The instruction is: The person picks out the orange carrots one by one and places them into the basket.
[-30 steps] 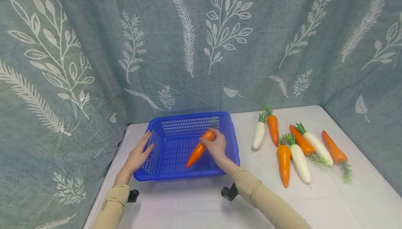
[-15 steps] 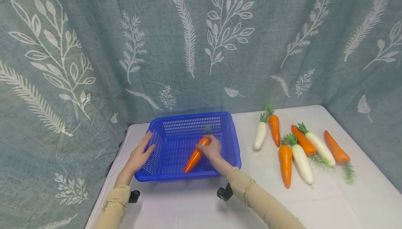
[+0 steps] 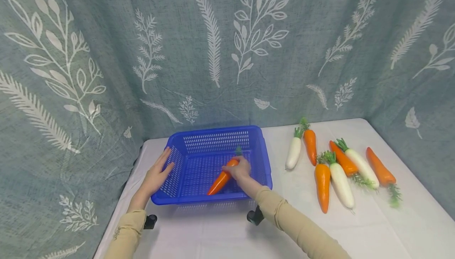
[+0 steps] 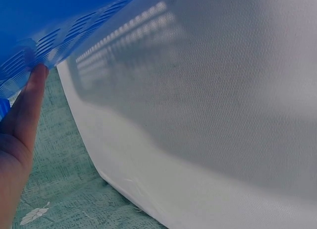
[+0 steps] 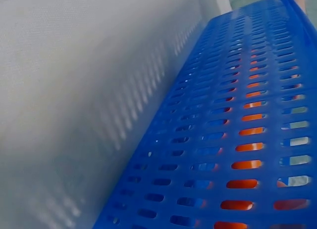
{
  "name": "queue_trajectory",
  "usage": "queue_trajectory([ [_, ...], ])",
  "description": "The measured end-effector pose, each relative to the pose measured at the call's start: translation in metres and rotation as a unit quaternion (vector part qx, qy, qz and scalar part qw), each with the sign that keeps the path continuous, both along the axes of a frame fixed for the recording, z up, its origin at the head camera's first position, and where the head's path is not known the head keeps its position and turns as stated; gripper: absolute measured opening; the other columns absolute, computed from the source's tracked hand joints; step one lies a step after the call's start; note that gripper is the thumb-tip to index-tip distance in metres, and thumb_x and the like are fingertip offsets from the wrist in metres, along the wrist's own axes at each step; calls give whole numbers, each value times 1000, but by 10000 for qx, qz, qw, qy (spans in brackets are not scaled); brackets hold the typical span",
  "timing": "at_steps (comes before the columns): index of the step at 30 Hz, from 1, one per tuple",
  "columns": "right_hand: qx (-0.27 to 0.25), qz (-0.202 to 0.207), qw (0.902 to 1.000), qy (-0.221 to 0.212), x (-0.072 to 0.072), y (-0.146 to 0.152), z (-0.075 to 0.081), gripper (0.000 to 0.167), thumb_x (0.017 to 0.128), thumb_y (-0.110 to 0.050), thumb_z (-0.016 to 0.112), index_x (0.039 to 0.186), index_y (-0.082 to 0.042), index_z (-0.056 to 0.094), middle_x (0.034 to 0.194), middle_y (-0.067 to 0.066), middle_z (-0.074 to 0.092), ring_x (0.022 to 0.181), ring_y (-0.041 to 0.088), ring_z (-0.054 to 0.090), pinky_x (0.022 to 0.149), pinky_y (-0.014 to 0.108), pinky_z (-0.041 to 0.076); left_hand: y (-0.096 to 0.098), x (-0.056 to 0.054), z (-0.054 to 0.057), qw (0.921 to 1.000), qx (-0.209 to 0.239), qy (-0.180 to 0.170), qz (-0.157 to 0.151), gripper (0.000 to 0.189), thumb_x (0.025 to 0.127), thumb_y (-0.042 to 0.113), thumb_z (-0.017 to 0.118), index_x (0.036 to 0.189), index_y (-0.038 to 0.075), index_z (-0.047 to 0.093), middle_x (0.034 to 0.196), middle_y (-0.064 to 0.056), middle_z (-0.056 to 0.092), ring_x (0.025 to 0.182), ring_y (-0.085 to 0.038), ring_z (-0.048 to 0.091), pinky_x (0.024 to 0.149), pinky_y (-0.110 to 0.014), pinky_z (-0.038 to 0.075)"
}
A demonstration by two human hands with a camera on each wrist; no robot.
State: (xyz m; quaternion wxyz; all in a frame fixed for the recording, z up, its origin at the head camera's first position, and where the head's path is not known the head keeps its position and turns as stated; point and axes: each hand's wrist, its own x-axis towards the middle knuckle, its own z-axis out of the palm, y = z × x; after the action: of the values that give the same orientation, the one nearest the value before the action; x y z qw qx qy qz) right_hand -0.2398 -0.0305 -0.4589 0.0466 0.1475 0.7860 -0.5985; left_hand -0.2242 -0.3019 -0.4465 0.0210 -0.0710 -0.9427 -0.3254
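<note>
An orange carrot (image 3: 220, 182) with a green top lies slanted inside the blue slotted basket (image 3: 199, 200), its tip toward the front rim. My right hand (image 3: 242, 169) grips the carrot's thick end, low in the basket. Orange shows through the slots of the basket's wall (image 5: 203, 149) in the right wrist view, where the right hand is mostly hidden. At the basket's left side, my left hand (image 3: 156, 175) rests against the outer wall with straight fingers. The left wrist view shows a finger (image 4: 33, 97) of that hand touching the slotted wall.
On the white table (image 3: 213, 235), right of the basket, lie several carrots and white radishes. A white radish (image 3: 293, 153) and a carrot (image 3: 310, 147) are nearest the basket. Farthest right is another carrot (image 3: 379, 166). A patterned green curtain (image 3: 220, 53) hangs behind and beside the table.
Gripping the carrot, my right hand has moved slightly left and down, toward the front of the basket. My left hand and the basket have hardly moved.
</note>
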Motion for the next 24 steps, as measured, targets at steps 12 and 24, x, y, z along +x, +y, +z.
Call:
queue_trajectory([
  [12, 229, 38, 9992, -310, -39, -8, -73, 46, 72, -8, 77, 114, 4, 61, 101, 21, 61, 83, 29, 61, 67, 30, 57, 0, 0, 1, 10000, -49, -38, 27, 56, 102, 21, 40, 150, 0, 20, 158, -20, 15, 142, -45, 17, 113, -62, 19],
  [24, 420, 825, 9925, -801, -66, -13, -125, 39, 70, -3, 76, 107, -3, 65, 102, 20, 60, 77, 27, 60, 58, 29, 56, 1, 0, 1, 10000, 48, -24, 11, 56, 101, 20, 40, 149, -1, 21, 158, -20, 15, 143, -45, 16, 114, -61, 17],
])
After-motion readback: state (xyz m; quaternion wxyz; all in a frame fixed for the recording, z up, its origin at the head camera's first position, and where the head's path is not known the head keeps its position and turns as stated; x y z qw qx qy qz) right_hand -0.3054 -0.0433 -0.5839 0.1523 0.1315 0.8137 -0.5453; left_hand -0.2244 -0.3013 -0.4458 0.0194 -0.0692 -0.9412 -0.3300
